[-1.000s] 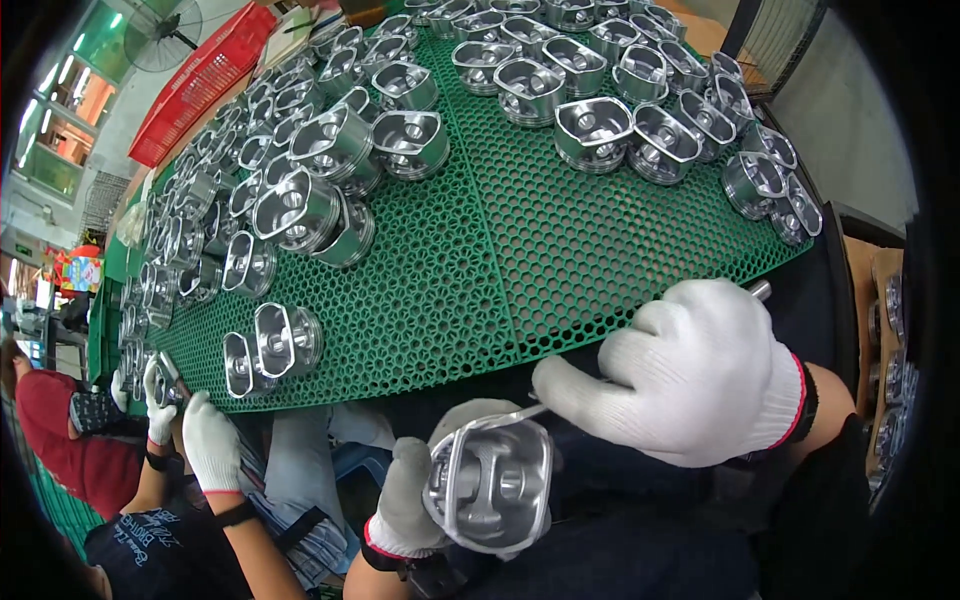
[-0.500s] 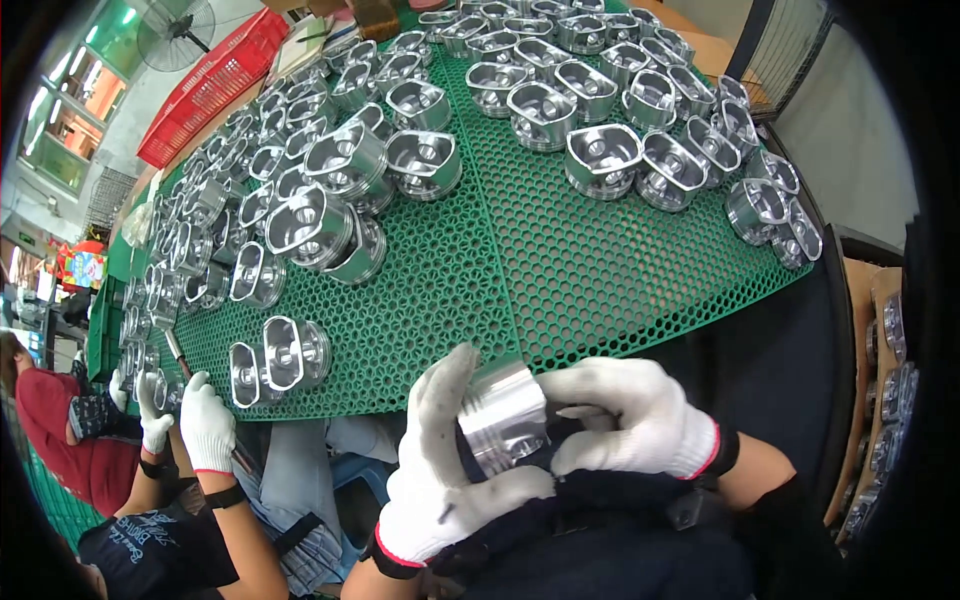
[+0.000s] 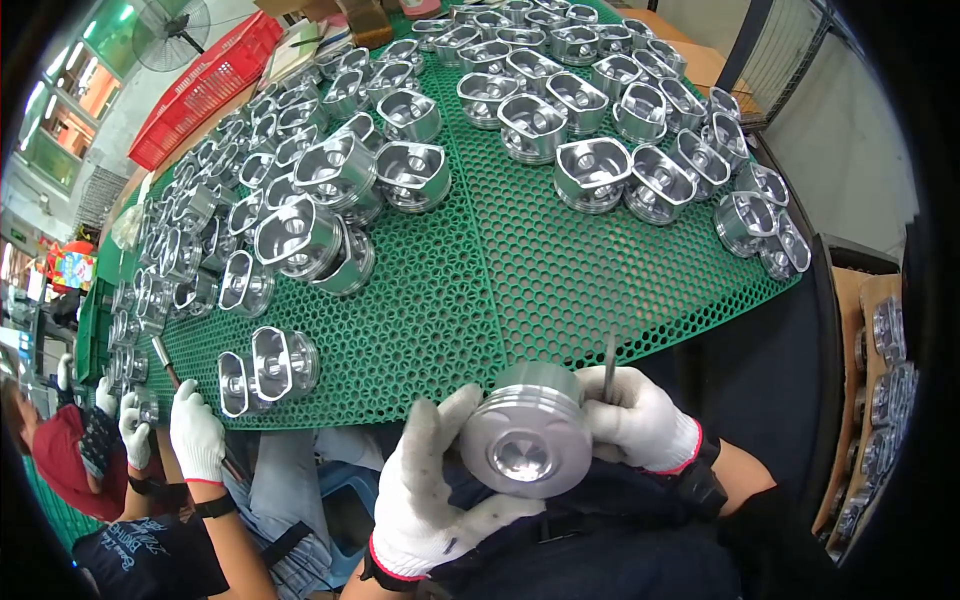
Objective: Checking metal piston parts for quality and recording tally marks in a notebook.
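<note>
My left hand [image 3: 425, 500], in a white knit glove, cradles a silver piston [image 3: 540, 465] from its left side, thumb below and fingers behind. The piston's round crown, with a shiny dish in its middle, faces me, and its ring grooves lie beyond the crown. My right hand [image 3: 640, 415], gloved as well, is closed at the piston's right side. A thin grey metal strip, perhaps a blade or scraper [image 3: 610, 362], sticks up from between its thumb and fingers. Where its lower end goes is hidden by the hand.
Many pistons stand on the green perforated mat [image 3: 400, 330], two near its front edge [image 3: 270, 370]. A person to my left holds a long-handled tool [image 3: 165, 360] in a gloved hand [image 3: 197, 440]. A red crate [image 3: 200, 90] stands back left; boxed pistons [image 3: 880, 400] fill the right.
The piston has turned from side-on to crown toward me. The metal strip now shows upright in my right hand. The whole view has shifted slightly.
</note>
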`<move>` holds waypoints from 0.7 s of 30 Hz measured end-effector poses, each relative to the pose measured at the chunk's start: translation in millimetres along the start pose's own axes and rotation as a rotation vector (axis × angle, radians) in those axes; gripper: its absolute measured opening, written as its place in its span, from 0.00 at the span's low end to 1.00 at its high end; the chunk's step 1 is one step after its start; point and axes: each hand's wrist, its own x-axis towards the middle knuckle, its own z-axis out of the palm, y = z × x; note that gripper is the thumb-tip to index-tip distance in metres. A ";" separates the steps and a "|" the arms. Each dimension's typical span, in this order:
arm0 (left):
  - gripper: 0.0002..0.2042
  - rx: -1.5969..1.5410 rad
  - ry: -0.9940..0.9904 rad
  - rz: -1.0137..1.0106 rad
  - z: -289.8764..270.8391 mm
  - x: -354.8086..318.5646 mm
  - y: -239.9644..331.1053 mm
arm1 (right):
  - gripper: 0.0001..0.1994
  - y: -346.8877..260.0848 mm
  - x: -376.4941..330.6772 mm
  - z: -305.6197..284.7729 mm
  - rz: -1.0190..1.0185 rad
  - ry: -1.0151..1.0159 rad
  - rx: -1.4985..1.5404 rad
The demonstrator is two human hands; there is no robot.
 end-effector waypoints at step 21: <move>0.44 -2.152 0.199 -0.523 -25.3 -11.3 4.3 | 0.15 -32.6 17.9 1.3 -0.369 0.268 -0.436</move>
